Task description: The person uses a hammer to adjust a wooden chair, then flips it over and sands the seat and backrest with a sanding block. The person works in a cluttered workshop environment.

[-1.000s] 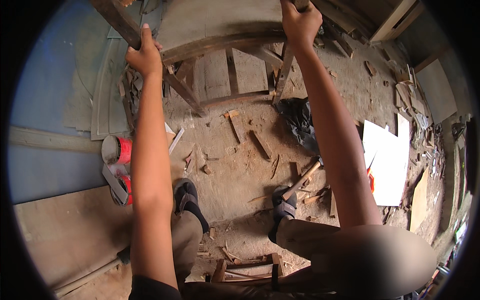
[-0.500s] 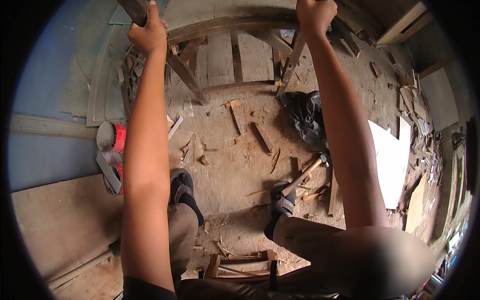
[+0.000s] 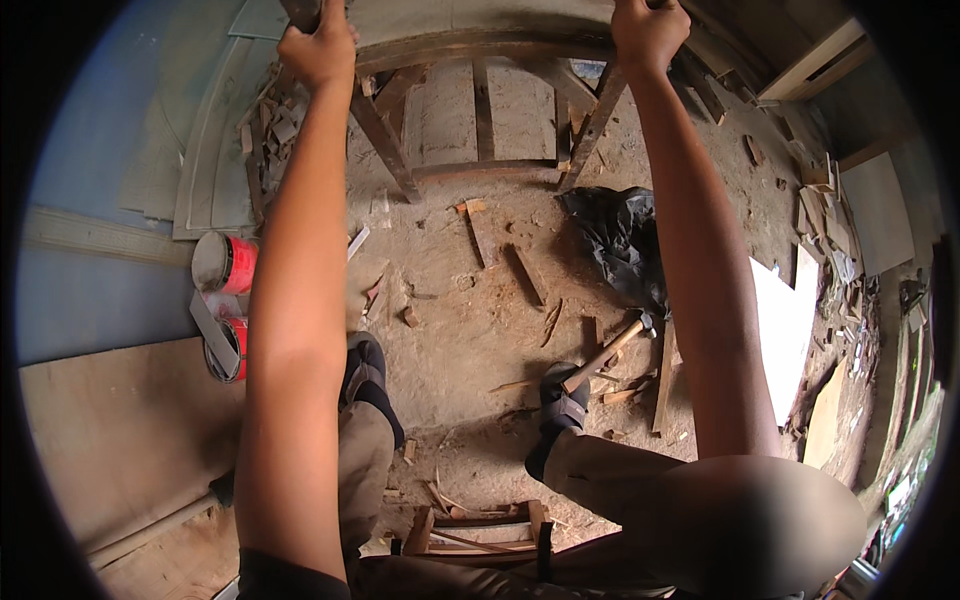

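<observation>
With both arms stretched far forward, I had the hands right up at the top of my head view. The left hand (image 3: 320,50) was closed around a dark wooden bar (image 3: 302,12). The right hand (image 3: 651,38) was curled tight as well, around a second bar (image 3: 656,4), though the top edge of my view cut it off and left me only a sliver. Between the forearms I saw a chair-like wooden frame (image 3: 487,44), ahead of the feet, with a dark front rail, a pale panel (image 3: 470,12) above it, slanting legs at either side and a low crosspiece (image 3: 487,168). Its legs reached down toward the floor (image 3: 440,375); I could not tell whether all of them touched. Just beside the right forearm lay a crumpled black bag (image 3: 612,240), and below it a hammer (image 3: 608,352), its handle end overlapping the right shoe (image 3: 562,402). The left shoe (image 3: 366,368) was well apart from it. Wood scraps (image 3: 525,275) were scattered between the frame and the shoes. To the left of the left forearm I had two red cylinders (image 3: 240,265), and beyond the right forearm a white sheet (image 3: 785,340).
</observation>
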Motion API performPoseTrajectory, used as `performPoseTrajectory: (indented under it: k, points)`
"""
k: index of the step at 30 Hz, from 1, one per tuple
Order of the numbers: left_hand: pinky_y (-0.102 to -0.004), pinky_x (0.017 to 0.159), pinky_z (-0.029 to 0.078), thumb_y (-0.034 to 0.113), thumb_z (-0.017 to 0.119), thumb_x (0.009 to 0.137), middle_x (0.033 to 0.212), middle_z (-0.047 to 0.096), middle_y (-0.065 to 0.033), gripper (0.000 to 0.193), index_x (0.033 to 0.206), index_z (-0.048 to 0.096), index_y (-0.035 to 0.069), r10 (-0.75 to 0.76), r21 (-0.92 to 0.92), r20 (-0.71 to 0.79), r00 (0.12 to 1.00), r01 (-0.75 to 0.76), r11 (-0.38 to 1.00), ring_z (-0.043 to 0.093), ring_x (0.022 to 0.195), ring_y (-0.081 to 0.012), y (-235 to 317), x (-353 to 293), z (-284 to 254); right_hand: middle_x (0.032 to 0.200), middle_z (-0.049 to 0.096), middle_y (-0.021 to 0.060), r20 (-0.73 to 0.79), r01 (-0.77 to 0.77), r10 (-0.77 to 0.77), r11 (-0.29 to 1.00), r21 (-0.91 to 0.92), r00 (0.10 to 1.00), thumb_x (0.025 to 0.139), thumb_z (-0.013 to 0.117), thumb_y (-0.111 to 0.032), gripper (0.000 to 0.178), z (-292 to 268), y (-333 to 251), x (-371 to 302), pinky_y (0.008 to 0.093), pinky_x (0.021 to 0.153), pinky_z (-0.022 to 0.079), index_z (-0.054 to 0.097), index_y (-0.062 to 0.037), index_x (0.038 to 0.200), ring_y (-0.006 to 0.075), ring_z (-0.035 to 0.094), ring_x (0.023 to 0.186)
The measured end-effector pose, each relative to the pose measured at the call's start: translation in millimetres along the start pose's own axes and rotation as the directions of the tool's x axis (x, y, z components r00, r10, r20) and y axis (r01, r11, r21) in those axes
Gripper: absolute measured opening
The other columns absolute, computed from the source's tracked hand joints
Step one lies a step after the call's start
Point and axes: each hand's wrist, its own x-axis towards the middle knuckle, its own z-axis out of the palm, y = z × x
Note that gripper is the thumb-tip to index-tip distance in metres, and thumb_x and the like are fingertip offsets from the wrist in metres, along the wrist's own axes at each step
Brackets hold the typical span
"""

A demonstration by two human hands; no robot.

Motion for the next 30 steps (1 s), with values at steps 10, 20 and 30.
performPoseTrajectory:
  k: [10, 20, 30]
  points:
    - [-0.0401, 0.053, 0.046, 0.052, 0.071, 0.080, 0.052, 0.060, -0.0095, 0.055, 0.066, 0.062, 0.000, 0.040, 0.100, -0.047, 0.998, -0.035, 0.994, 0.062, 0.051, -0.0258, 2, -5, 2, 0.060, 0.056, 0.0044, 0.003, 0.060, -0.059, 0.997, -0.039, 0.998, 0.083, 0.062, -0.016, 0.020, 4, 20, 10, 0.0340, 0.055, 0.041, 0.061, 0.0030, 0.078, 0.0126, 0.047, 0.058]
    - [-0.0326, 0.043, 0.041, 0.042, 0.071, 0.085, 0.049, 0.054, -0.0037, 0.048, 0.062, 0.057, 0.002, 0.087, -0.112, 0.038, 0.996, -0.082, 0.990, 0.054, 0.042, -0.0156, -1, -6, -1, 0.059, 0.057, 0.0052, 0.000, 0.057, -0.057, 0.998, -0.019, 0.998, 0.082, 0.062, -0.015, 0.019, 2, 22, 6, 0.0334, 0.054, 0.041, 0.060, 0.0041, 0.078, 0.0121, 0.049, 0.058]
    - [-0.0343, 0.045, 0.041, 0.043, 0.072, 0.084, 0.049, 0.054, -0.0022, 0.048, 0.063, 0.057, 0.003, 0.015, -0.125, 0.085, 0.996, -0.005, 0.992, 0.055, 0.044, -0.0163, -7, -1, 2, 0.057, 0.053, 0.0011, 0.115, -0.056, 0.037, 0.986, 0.160, 0.993, 0.083, 0.063, -0.017, 0.021, 4, 34, 10, 0.0316, 0.049, 0.036, 0.059, 0.0003, 0.072, 0.0113, 0.047, 0.053]
